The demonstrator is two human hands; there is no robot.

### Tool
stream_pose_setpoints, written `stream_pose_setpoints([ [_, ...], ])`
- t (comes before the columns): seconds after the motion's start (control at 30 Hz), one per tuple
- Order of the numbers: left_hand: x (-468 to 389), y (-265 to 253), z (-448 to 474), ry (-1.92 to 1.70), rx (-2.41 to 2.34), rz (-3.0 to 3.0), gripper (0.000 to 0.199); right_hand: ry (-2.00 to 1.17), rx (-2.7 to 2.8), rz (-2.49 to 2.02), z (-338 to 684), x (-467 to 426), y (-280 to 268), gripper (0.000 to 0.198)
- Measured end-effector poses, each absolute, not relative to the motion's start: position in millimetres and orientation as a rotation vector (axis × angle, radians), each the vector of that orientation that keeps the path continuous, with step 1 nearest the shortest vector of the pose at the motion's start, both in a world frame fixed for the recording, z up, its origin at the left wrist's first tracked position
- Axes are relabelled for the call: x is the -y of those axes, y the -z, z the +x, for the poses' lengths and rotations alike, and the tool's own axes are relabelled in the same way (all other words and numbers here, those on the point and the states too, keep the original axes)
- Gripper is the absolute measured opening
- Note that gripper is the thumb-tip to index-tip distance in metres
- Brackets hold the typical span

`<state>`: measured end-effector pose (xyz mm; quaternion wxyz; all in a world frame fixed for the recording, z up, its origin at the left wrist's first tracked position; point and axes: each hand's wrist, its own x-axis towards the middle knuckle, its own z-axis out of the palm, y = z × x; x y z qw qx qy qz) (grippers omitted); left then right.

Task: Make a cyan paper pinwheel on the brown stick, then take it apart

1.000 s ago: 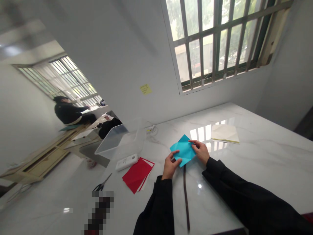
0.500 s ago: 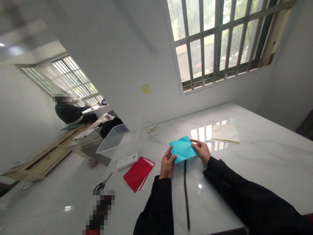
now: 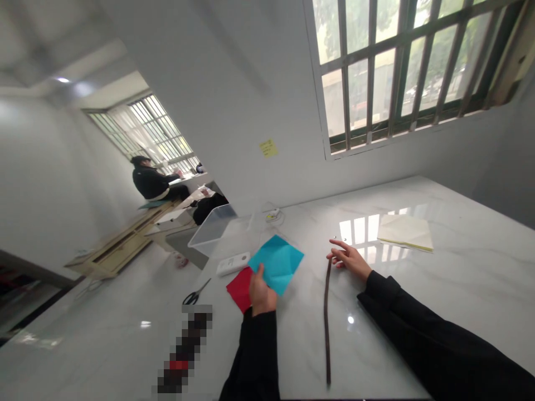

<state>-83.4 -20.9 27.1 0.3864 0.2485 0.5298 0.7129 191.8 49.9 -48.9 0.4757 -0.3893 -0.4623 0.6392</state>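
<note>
My left hand point(image 3: 262, 292) is closed on a creased sheet of blue paper point(image 3: 282, 263), thumb on top, holding it above the table toward the left. Part of the red paper point(image 3: 239, 289) lies beneath that hand and sheet. My right hand point(image 3: 348, 259) is apart from the blue paper, its fingers partly spread with nothing seen in them. Just below its fingertips is the upper end of a thin dark brown strip point(image 3: 326, 323), which lies lengthwise on the table; whether they touch I cannot tell. Two tiny dark bits point(image 3: 345, 239) lie beyond the fingers.
Scissors point(image 3: 195, 293) and a white box-like device point(image 3: 233, 264) lie to the left, near a clear plastic bin point(image 3: 213, 225). A stack of cream paper point(image 3: 405, 231) lies at the right on the marble-patterned table point(image 3: 472, 278). Another person point(image 3: 152, 179) sits far off at the left.
My right hand has let go of the blue paper. My left hand has carried the sheet left, over the red paper. The brown strip's upper end now shows. The view has shifted.
</note>
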Motion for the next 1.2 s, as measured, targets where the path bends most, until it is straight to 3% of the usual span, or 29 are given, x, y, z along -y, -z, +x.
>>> stream_pose_setpoints([
  [0.07, 36.9, -53.4, -115.7, -2.028, -1.618, 0.933, 0.055, -1.543, 1.142, -0.963, 191.3, -51.6, 51.7, 0.08],
  [0.13, 50.8, -66.3, -144.4, -1.97, -1.757, 1.397, 0.056, -1.513, 1.185, -0.958, 189.9, -52.5, 55.2, 0.075],
  [0.23, 61.7, -46.3, -173.7, -1.294, -2.021, 2.045, 0.051, -1.456, 1.261, -0.956, 188.0, -52.2, 59.0, 0.07],
  [0.37, 63.4, 7.2, -185.8, -0.413, -2.189, 2.123, 0.052, -1.42, 1.324, -0.957, 189.3, -51.4, 60.0, 0.063],
  [0.57, 66.5, 10.4, -182.1, -0.455, -2.214, 2.204, 0.066, -1.371, 1.381, -0.987, 192.5, -51.1, 66.2, 0.052],
  [0.8, 57.6, 23.3, -184.6, -0.305, -2.364, 2.079, 0.058, -1.151, 1.554, -1.058, 191.8, -43.7, 46.7, 0.038],
  [1.0, 49.2, 21.9, -179.8, -0.219, -2.4, 2.057, 0.068, -0.947, 1.797, -0.895, 185.8, 108.9, -13.5, 0.026],
  [1.13, 39.5, 14.0, -174.5, -0.2, -2.415, 2.066, 0.074, -1.224, 2.186, -0.664, 180.6, 225.3, 44.7, 0.02],
  [1.2, 35.3, 15.7, -171.3, -0.257, -2.464, 2.051, 0.069, -1.273, 2.276, -0.91, 185.6, 244.0, 103.0, 0.027],
])
